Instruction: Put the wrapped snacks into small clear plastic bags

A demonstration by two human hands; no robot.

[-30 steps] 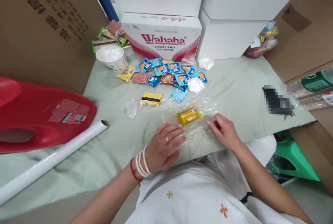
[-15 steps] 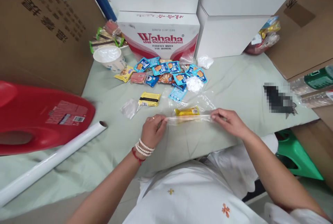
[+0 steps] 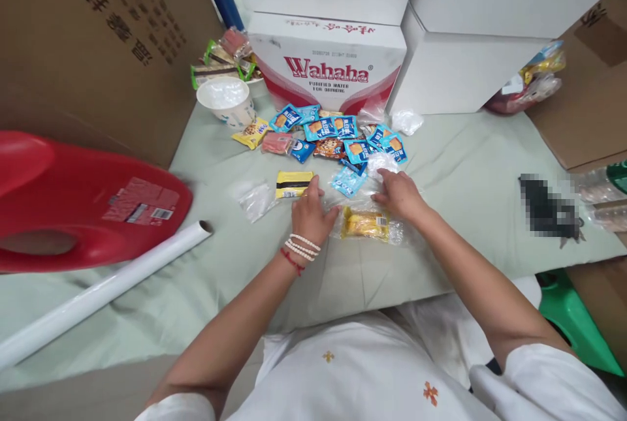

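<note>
A snack in yellow wrapping (image 3: 365,223) lies in a clear plastic bag (image 3: 396,233) near the table's front, between my two hands. My left hand (image 3: 312,217) is open at the bag's left side, thumb spread towards it. Its fingertips are beside a yellow packet with a black stripe (image 3: 292,185). My right hand (image 3: 402,198) is over the bag's upper right part, index finger stretched out and thumb apart. That index fingertip is close to a crumpled ball of clear plastic (image 3: 382,165). Whether the fingers touch the thin film is hard to see.
Behind lie several blue snack packets (image 3: 321,128). A flat plastic bag (image 3: 257,202) lies on the left. Paper cup (image 3: 228,104), Wahaba-side carton (image 3: 328,75), red jug (image 3: 98,202), white roll (image 3: 108,290) and pixelated dark item (image 3: 546,205) surround the area.
My hands have let go of the bag's near edge and moved forward to its sides. The bag now lies flatter around the yellow snack. The view has shifted slightly.
</note>
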